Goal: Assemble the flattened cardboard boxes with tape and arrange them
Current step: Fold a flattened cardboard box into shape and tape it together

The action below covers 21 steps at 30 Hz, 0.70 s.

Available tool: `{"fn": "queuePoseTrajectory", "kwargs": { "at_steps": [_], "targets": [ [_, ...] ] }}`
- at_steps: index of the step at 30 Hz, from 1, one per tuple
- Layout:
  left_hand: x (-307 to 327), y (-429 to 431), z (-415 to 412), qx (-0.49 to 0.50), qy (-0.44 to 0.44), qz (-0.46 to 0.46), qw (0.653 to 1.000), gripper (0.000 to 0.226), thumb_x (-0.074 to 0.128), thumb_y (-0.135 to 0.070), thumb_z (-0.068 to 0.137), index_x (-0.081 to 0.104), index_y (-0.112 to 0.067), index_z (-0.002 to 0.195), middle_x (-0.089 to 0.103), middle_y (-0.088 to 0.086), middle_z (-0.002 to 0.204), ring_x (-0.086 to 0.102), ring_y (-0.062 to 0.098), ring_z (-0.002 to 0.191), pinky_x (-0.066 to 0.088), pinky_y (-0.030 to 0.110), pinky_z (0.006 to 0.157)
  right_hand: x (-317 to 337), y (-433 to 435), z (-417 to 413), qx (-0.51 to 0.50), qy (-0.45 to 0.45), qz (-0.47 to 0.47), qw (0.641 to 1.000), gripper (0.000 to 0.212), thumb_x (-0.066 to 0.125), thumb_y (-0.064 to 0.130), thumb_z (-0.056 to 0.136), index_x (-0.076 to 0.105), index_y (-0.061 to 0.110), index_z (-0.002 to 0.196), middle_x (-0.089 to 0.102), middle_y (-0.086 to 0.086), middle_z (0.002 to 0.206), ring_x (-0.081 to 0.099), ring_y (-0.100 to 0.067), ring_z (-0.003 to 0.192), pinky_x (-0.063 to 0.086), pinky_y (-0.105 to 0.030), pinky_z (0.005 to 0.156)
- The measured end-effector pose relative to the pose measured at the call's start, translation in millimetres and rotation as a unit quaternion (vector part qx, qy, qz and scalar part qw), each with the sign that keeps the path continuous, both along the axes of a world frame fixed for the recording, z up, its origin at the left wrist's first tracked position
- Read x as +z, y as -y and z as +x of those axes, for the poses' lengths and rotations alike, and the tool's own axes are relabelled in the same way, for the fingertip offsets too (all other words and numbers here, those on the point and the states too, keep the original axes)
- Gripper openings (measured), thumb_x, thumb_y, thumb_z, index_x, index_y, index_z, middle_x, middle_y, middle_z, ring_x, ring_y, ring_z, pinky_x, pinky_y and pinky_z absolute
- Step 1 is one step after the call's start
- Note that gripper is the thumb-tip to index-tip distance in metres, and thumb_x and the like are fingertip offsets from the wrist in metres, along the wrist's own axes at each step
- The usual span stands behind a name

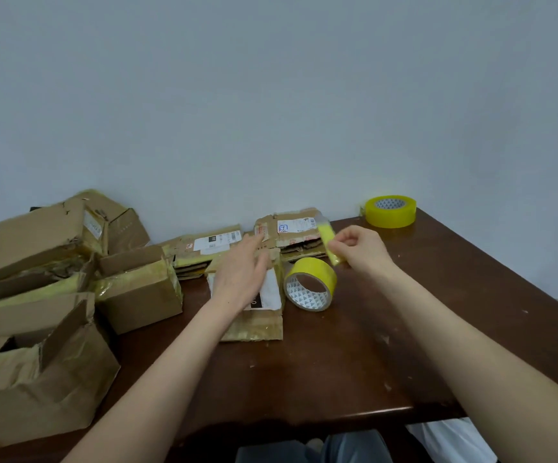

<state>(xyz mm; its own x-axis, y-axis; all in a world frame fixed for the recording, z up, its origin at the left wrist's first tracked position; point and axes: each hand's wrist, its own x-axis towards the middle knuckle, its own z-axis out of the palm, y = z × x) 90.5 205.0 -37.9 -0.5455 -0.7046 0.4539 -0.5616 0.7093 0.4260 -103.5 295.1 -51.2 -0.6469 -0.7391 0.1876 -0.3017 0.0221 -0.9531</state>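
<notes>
**Yellow tape strip pinched above a flat box**

The table [354,355] is dark brown wood, glossy and scuffed with pale flecks. At its middle lies a flattened cardboard box [254,324], creased brown corrugated board streaked with shiny old tape and carrying a white label whose print is too small to read. Just to its right a tape roll [311,284] stands tilted on edge, translucent yellow, its core printed with small dark triangles. A second tape roll [390,211] of the same kind lies flat at the far corner.

Behind these, two stacks of flattened boxes [204,252] rest along the pale wall, with white shipping labels, red marks and a small blue square (none of it legible). On the left, assembled boxes [137,289] are piled, dented and sealed with yellowish tape.

The left hand [240,275] reaches palm-down over the flattened cardboard box, fingers straight and slightly spread, gripping nothing; blur hides whether it touches. The right hand [361,248] is raised just above the upright roll, thumb and fingers pinching a short tape strip [329,242] that hangs at a slant.
</notes>
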Motion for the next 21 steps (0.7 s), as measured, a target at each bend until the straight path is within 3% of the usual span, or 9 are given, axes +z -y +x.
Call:
{"fn": "queuePoseTrajectory", "kwargs": {
  "at_steps": [2,6,8,9,11,12,15,18,21],
  "targets": [
    [10.4,-6.1,-6.5,-0.014,-0.087,0.064,0.994,0.039,0.041,-0.032,0.101,0.054,-0.015,0.134,0.055,0.000,0.136,0.048,0.015,0.126,0.036,0.031,0.105,11.3,6.3,19.1,0.067,0.071,-0.052,0.994,0.015,0.067,0.006,0.087,0.059,0.014,0.077,0.055,0.000,0.066,0.055,-0.010,0.056,0.052,-0.021,0.050],
    [14.3,-11.4,-24.9,-0.051,-0.166,0.240,0.955,0.034,0.048,-0.038,0.096,0.068,-0.013,0.104,0.068,0.000,0.098,0.062,0.018,0.094,0.050,0.036,0.087,18.3,17.7,58.3,0.170,0.104,-0.069,0.978,0.013,0.063,0.001,0.090,0.058,0.010,0.081,0.054,0.002,0.059,0.057,-0.006,0.053,0.054,-0.019,0.051],
    [14.9,-7.6,-26.5,-0.001,-0.186,0.209,0.960,0.031,0.043,-0.029,0.099,0.065,-0.009,0.092,0.063,0.001,0.086,0.056,0.019,0.083,0.043,0.031,0.071,17.2,21.2,60.5,0.145,0.059,-0.053,0.986,0.011,0.066,0.008,0.089,0.058,0.011,0.082,0.061,-0.001,0.068,0.061,-0.011,0.061,0.053,-0.021,0.053],
    [16.6,-4.6,-24.5,0.029,-0.188,0.164,0.968,0.032,0.039,-0.026,0.100,0.064,-0.009,0.091,0.061,0.000,0.087,0.054,0.018,0.081,0.038,0.031,0.067,16.8,22.4,53.5,0.094,-0.011,-0.018,0.995,0.011,0.069,0.019,0.087,0.059,0.015,0.085,0.064,0.001,0.075,0.063,-0.011,0.067,0.052,-0.023,0.057],
    [22.0,2.3,-18.5,0.056,-0.180,0.076,0.979,0.034,0.033,-0.025,0.101,0.061,-0.008,0.094,0.060,-0.001,0.087,0.051,0.015,0.078,0.034,0.030,0.062,13.6,22.8,31.1,-0.005,-0.165,0.104,0.981,0.029,0.068,0.046,0.082,0.057,0.024,0.094,0.063,0.008,0.093,0.061,-0.013,0.088,0.047,-0.030,0.071],
    [24.4,5.2,-18.2,0.057,-0.168,0.052,0.983,0.033,0.031,-0.026,0.102,0.059,-0.008,0.096,0.059,-0.001,0.086,0.051,0.014,0.076,0.033,0.030,0.060,10.0,23.0,22.2,-0.009,-0.195,0.160,0.968,0.039,0.066,0.055,0.080,0.054,0.026,0.102,0.060,0.009,0.102,0.058,-0.016,0.097,0.046,-0.032,0.077],
    [22.4,8.0,-32.2,0.048,-0.076,0.031,0.995,0.030,0.029,-0.031,0.103,0.051,-0.011,0.097,0.055,0.000,0.083,0.051,0.017,0.074,0.034,0.029,0.057,-6.4,28.9,16.2,0.082,-0.176,0.235,0.952,0.057,0.059,0.061,0.083,0.054,0.017,0.119,0.058,0.004,0.113,0.057,-0.020,0.109,0.046,-0.036,0.087],
    [4.3,7.5,-39.0,0.058,-0.001,0.028,0.998,0.029,0.028,-0.032,0.103,0.048,-0.011,0.100,0.056,0.003,0.083,0.055,0.023,0.074,0.040,0.035,0.062,-14.2,32.1,19.5,0.137,-0.094,0.185,0.969,0.042,0.061,0.047,0.089,0.065,0.012,0.111,0.067,-0.002,0.104,0.064,-0.020,0.099,0.049,-0.032,0.082],
    [-15.3,4.8,-19.7,0.075,-0.032,0.016,0.997,0.027,0.032,-0.030,0.103,0.049,-0.010,0.097,0.052,-0.001,0.074,0.047,0.013,0.064,0.032,0.029,0.054,-5.5,26.3,11.5,0.141,-0.089,0.187,0.968,0.037,0.069,0.036,0.084,0.065,0.017,0.116,0.061,0.001,0.105,0.058,-0.015,0.095,0.044,-0.026,0.077]
  ]
}}
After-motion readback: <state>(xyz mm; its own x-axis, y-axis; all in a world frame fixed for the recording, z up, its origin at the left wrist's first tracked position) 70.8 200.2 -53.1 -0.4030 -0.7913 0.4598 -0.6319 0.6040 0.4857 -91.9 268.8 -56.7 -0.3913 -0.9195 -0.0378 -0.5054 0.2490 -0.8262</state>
